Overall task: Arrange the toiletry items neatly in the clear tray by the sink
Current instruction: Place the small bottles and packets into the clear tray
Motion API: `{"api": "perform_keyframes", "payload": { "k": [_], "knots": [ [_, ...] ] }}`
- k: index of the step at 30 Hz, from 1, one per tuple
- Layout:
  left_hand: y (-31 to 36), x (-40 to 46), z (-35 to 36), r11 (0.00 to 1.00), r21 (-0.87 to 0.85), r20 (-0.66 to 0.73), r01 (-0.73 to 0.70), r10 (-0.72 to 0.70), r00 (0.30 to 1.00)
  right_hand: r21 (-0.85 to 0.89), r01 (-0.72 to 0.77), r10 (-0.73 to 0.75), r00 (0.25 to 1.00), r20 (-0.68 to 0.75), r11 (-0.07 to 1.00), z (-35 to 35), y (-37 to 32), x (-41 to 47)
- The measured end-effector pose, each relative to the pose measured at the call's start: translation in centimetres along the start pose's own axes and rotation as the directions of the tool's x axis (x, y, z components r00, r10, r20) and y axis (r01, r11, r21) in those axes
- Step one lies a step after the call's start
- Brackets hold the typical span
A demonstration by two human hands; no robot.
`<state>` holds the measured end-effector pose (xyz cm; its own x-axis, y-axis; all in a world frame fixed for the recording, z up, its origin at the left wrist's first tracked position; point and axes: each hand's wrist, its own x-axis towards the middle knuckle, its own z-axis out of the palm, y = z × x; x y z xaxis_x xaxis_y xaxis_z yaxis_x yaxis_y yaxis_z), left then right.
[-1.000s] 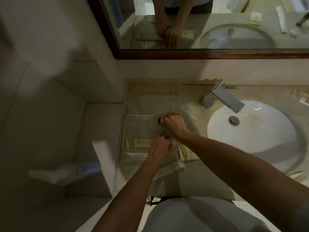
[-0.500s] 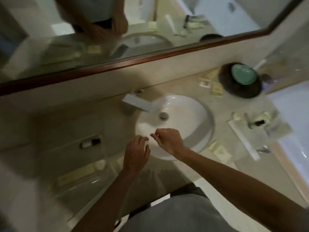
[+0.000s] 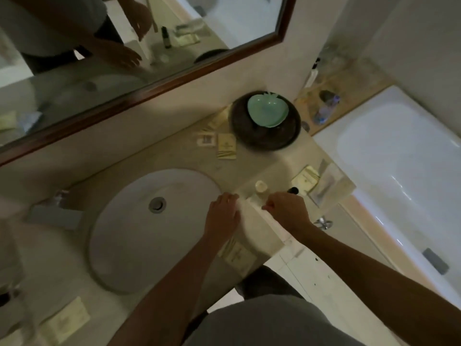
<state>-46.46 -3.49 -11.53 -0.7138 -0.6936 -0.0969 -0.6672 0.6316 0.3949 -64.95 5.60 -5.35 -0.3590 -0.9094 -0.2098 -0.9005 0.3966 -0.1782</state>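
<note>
My left hand [image 3: 222, 213] lies palm down at the near end of a long white box [image 3: 259, 216] on the counter right of the sink, fingers spread and holding nothing. My right hand [image 3: 287, 211] hovers over the same box, its fingertips curled under and hidden. Just beyond the hands stand a small white bottle [image 3: 261, 187] and a dark-capped bottle [image 3: 293, 190], the latter partly covered by my right hand. Yellow packets lie at the counter's back [image 3: 226, 146], right [image 3: 305, 179], front edge [image 3: 238, 253] and far left [image 3: 69, 318]. The clear tray is out of view.
A white basin [image 3: 149, 226] with its faucet [image 3: 55, 216] fills the left. A dark round tray [image 3: 287, 136] holding a green dish [image 3: 268, 109] sits at the back. A clear-wrapped item [image 3: 329, 186] lies near the counter's right end, beside the bathtub [image 3: 399, 171].
My view has swung right, away from the clear tray. Both hands left the tray, crossed over the basin and now sit over the items right of the sink.
</note>
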Motion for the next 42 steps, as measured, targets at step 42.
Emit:
{"api": "perform_keyframes", "payload": {
  "k": [42],
  "knots": [
    [-37.2,-37.6,-15.3,0.71,-0.342,-0.181,0.616,-0.693,0.698,0.067,0.716,-0.72,0.691,0.074,0.694,12.2,-52.5,-6.6]
  ]
}}
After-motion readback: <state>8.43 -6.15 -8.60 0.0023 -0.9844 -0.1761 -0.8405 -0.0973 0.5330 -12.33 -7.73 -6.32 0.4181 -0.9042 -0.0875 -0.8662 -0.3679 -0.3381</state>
